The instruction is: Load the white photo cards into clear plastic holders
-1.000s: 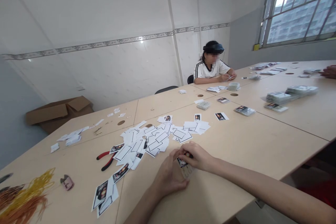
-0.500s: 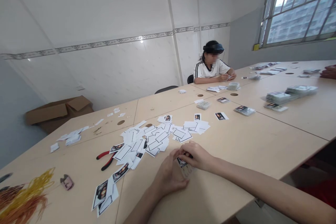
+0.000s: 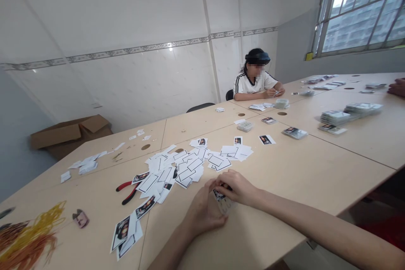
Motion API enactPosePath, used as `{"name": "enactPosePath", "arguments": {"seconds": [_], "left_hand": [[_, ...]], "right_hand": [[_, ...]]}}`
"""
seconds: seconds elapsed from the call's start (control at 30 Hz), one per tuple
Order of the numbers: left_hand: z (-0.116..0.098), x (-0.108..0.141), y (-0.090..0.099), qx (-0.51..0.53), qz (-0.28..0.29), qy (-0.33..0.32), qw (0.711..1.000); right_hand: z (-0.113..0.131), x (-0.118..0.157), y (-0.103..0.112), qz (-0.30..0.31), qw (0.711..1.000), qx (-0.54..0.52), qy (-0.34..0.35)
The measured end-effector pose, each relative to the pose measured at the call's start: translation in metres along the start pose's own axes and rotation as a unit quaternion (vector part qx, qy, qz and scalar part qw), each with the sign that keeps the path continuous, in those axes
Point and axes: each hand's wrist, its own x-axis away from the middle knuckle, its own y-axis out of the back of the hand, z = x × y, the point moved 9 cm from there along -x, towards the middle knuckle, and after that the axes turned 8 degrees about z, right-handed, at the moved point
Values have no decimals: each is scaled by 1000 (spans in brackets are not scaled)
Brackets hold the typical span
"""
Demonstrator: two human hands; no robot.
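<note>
Between my hands is a small clear packet with a dark printed card at its top and thin curved, hook-like shapes lower down. My left hand curls round its left side, with the thumb along the near edge and the fingertips at the top. My right hand pinches the top of the packet from the right, its fingertips meeting those of the left. The fingers cover part of the printed card. Just beyond them lies a loose heap of white cards, some showing a dark picture and others a black outline.
Red-handled pliers lie left of the heap, and yellow and orange cords at the near left. Stacks of clear packets stand to the right. A co-worker sits across the table. A cardboard box stands beyond the left edge.
My hands and the packet hold nearly the same place and pose. The other person's hand at the far right edge has shifted slightly.
</note>
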Motion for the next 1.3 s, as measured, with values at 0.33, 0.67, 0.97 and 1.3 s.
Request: {"name": "enactPosePath", "arguments": {"seconds": [0.33, 0.67, 0.97, 1.3], "left_hand": [[4, 1, 0, 0, -13, -30, 999], [-2, 0, 1, -15, -13, -40, 999], [-3, -1, 2, -8, -17, -37, 999], [-4, -1, 1, -12, -12, -34, 999]], "right_hand": [[2, 1, -1, -2, 999, 53, 4], [2, 2, -3, 6, 998, 54, 13], [4, 2, -1, 21, 999, 39, 14], [5, 2, 0, 25, 999, 38, 15]]}}
